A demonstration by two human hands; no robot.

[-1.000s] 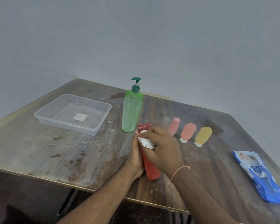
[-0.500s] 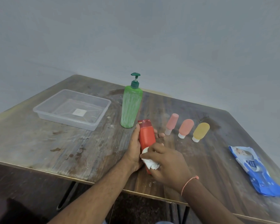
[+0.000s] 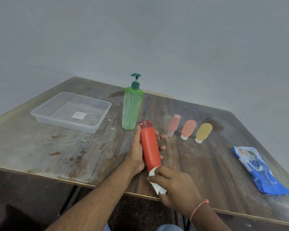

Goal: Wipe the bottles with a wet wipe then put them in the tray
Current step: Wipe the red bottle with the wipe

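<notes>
Bottles (image 3: 149, 145): five; tray (image 3: 40, 112), wipe (image 3: 158, 187): one each.

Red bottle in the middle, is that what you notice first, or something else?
Yes: the red bottle stands out, held in the left hand while the right hand rubs a white wet wipe on its near end. Behind it stands a tall green pump bottle, with a clear tray to the left.
</notes>
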